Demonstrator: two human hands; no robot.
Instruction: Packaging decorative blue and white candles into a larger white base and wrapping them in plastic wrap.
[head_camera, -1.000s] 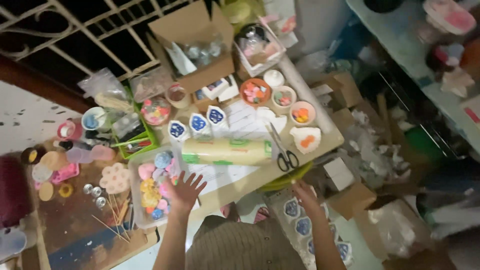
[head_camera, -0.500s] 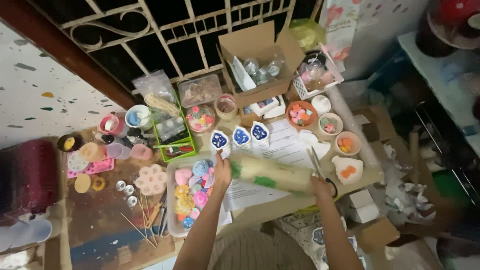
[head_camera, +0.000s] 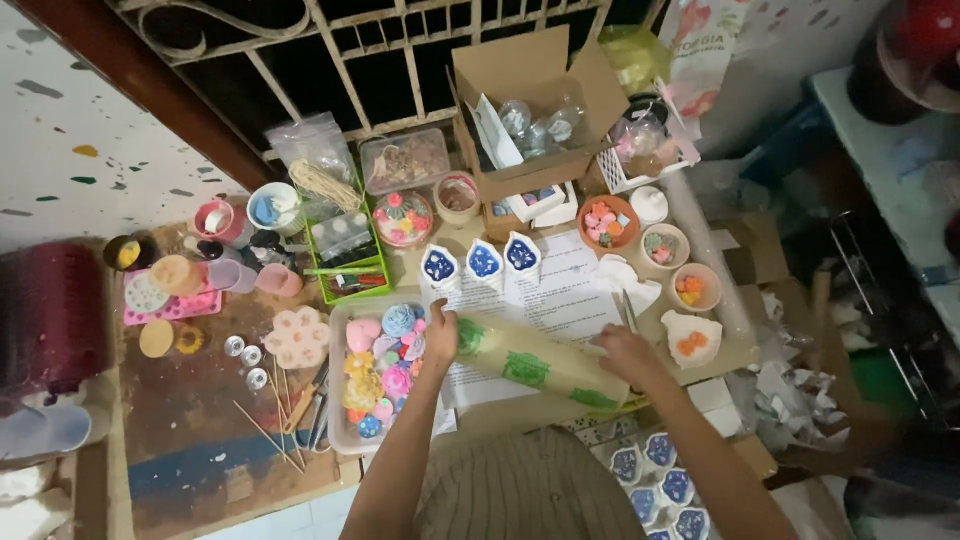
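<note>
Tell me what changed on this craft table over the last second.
Both hands closed on the roll of clear film: the left hand took its left end, the right hand its right end, and the roll now sits tilted, right end toward the person. The three blue-and-white moulds and the tray of coloured pieces stayed put.
</note>
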